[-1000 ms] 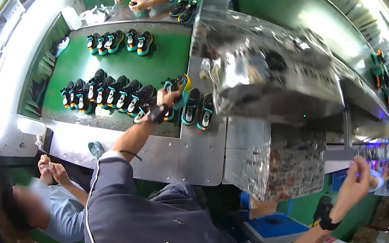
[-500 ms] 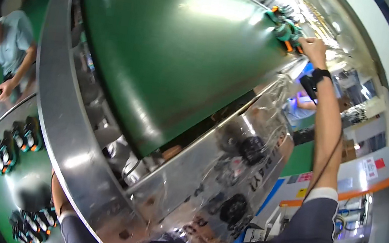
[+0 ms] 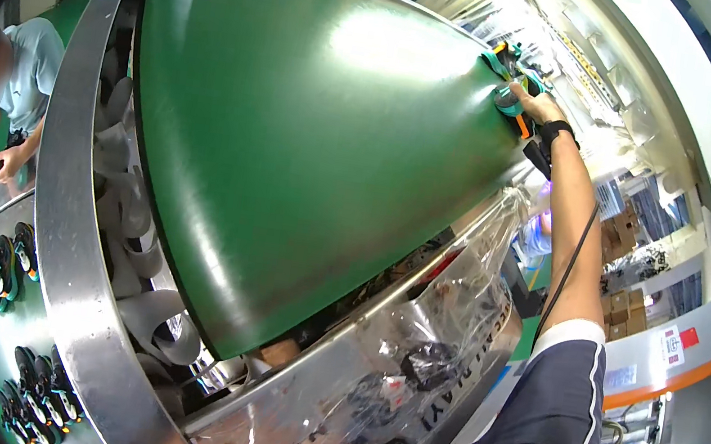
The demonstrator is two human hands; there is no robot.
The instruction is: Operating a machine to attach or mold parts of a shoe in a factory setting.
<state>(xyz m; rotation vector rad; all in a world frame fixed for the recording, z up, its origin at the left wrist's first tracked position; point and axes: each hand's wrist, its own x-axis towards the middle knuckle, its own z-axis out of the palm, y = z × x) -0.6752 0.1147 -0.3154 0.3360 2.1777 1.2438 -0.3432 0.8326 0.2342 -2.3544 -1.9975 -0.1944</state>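
At the far right end of the green belt, my right hand (image 3: 539, 108) has its fingers closed on a teal, black and orange sandal (image 3: 509, 99). My thumb lies along its upper side, while the palm hides part of it. Right behind it is another teal and orange sandal (image 3: 496, 60), partly covered; whether my hand touches that one I cannot tell. A black band sits on my right wrist. My left hand is out of the picture.
The wide green conveyor belt (image 3: 294, 141) curves before me inside a metal rail (image 3: 68, 227). Plastic film (image 3: 405, 383) wraps the near side panel. At lower left, several black sandals (image 3: 37, 386) lie on another green belt. A co-worker (image 3: 25, 85) stands at far left.
My right hand has come down and left onto the sandal, its thumb now over it. My left forearm has gone out of view at lower left. The view has shifted slightly.
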